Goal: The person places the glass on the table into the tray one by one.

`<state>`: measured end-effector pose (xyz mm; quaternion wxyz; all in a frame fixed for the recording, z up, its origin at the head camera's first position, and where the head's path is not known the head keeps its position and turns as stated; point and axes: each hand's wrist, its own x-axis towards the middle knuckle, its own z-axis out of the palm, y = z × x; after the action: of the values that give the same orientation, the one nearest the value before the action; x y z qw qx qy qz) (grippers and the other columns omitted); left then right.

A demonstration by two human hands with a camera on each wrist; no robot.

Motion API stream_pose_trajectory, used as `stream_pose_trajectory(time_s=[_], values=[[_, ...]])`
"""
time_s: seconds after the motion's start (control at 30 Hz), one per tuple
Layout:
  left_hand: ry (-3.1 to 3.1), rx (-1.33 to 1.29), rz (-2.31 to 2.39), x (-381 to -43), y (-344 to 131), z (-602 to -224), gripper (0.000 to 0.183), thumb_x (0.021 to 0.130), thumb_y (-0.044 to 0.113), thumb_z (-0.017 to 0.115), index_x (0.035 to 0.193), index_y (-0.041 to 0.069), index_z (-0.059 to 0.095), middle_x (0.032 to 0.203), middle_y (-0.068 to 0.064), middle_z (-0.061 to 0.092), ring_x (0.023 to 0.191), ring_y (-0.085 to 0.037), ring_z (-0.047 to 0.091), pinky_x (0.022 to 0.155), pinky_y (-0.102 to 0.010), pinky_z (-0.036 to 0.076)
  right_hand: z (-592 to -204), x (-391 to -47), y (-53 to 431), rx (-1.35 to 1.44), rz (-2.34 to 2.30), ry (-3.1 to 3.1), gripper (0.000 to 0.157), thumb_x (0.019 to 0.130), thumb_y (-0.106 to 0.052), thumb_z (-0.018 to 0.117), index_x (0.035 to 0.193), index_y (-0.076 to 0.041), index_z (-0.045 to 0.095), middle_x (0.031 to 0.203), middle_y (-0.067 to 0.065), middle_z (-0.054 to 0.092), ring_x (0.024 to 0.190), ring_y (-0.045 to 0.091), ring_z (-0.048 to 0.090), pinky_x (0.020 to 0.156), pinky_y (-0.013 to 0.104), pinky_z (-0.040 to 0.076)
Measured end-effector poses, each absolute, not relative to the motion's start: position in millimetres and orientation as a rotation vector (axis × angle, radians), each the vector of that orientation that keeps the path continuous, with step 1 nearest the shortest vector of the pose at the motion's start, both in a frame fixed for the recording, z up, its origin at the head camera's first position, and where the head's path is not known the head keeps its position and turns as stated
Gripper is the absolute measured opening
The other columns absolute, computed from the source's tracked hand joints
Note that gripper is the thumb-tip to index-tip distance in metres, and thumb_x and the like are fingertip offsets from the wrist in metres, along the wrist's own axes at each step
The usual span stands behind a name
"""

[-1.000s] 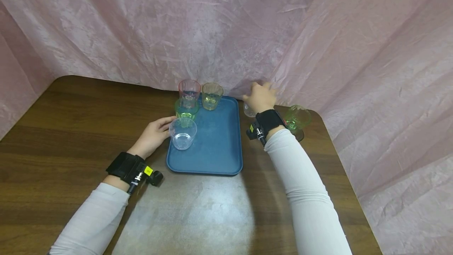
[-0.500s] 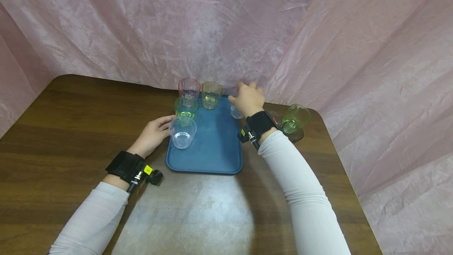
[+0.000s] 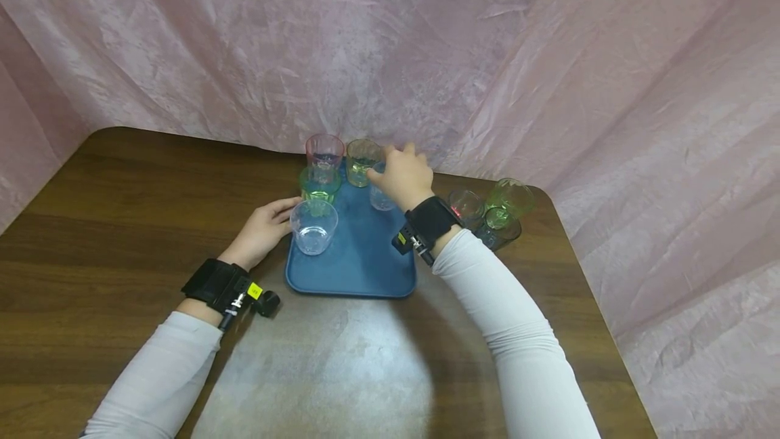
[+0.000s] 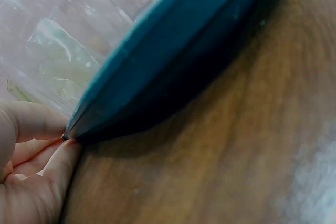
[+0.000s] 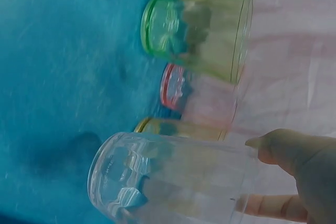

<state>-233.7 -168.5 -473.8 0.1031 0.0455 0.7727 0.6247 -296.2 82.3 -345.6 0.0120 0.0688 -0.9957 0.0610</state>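
My left hand [image 3: 261, 230] pinches the left rim of the blue tray [image 3: 353, 284] between thumb and fingers, as the left wrist view shows at the tray's edge [image 4: 157, 51]. Over the back right of the tray, my right hand [image 3: 407, 178] holds a clear cup [image 5: 173, 182] by its rim, upright. Whether its base touches the tray I cannot tell. Along the tray's left side stand another clear cup [image 3: 313, 230], a green cup [image 3: 319, 188] and a pink cup [image 3: 324, 151]. A yellow cup [image 3: 358, 166] stands at the back, just left of the held cup.
Right of the tray, a clear cup with a red spot [image 3: 467, 204], a light green cup [image 3: 512, 196] and a dark grey cup [image 3: 501, 230] are grouped on the wooden table [image 3: 536, 303]. A pink curtain [image 3: 365, 53] hangs close behind the table's back edge.
My right hand has carried the clear cup leftward from beside the tray to over it, near the yellow cup. The left hand has stayed at the tray's rim.
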Motion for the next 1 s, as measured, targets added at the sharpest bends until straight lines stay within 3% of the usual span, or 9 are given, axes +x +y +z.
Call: stream_pose_trajectory(time_s=[0.47, 1.0], values=[[2.261, 0.134, 1.856, -235, -170, -475, 0.057, 0.107, 0.015, 0.053, 0.158, 0.002, 0.031, 0.162, -0.019, 0.03, 0.146, -0.032, 0.036, 0.114, -0.047, 0.04, -349, -288, 63, 0.283, 0.25, -3.098, 0.056, 0.095, -0.058, 0.062, 0.136, -0.019, 0.061, 0.129, 0.018, 0.053, 0.107, 0.037, 0.057, 0.076, 0.05, 0.058], [2.252, 0.132, 1.873, -233, -168, -470, 0.057, 0.106, 0.013, 0.054, 0.157, 0.002, 0.032, 0.161, -0.02, 0.032, 0.146, -0.033, 0.037, 0.114, -0.047, 0.041, -361, -287, 55, 0.326, 0.234, -3.123, 0.054, 0.096, -0.059, 0.06, 0.133, -0.019, 0.062, 0.136, 0.019, 0.051, 0.112, 0.038, 0.058, 0.082, 0.049, 0.057]])
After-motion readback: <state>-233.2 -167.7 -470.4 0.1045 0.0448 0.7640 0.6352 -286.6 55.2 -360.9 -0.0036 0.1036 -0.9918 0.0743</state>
